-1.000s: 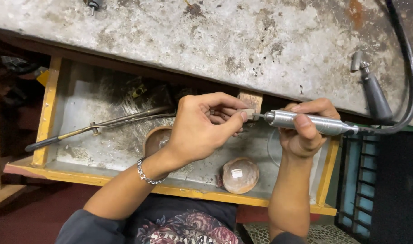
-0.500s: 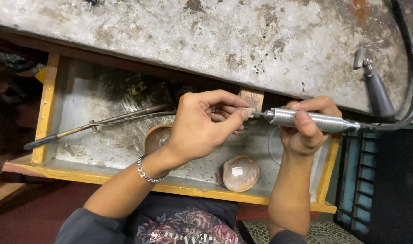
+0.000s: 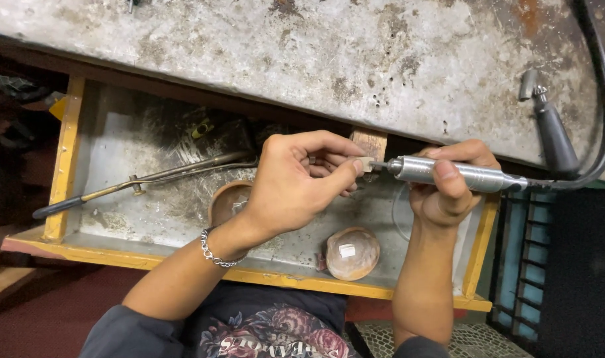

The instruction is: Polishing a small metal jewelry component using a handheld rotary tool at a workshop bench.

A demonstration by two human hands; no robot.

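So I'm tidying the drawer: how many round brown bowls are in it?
2. One bowl sits mid-drawer, partly hidden behind the left hand; the other bowl lies near the front edge, below the right hand. More may be hidden.

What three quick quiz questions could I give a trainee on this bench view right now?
1. True or false: the right hand holds the silver handpiece.
2. What does the handpiece tip meet? A) a small piece pinched in the left hand B) the round bowl C) the long tongs
3. Fill in: the left wrist wears a chain ____.

Key:
1. True; its fingers wrap round the barrel.
2. A; the piece sits between the left thumb and fingers, by the wooden peg. It is too small to tell what it is.
3. Bracelet.
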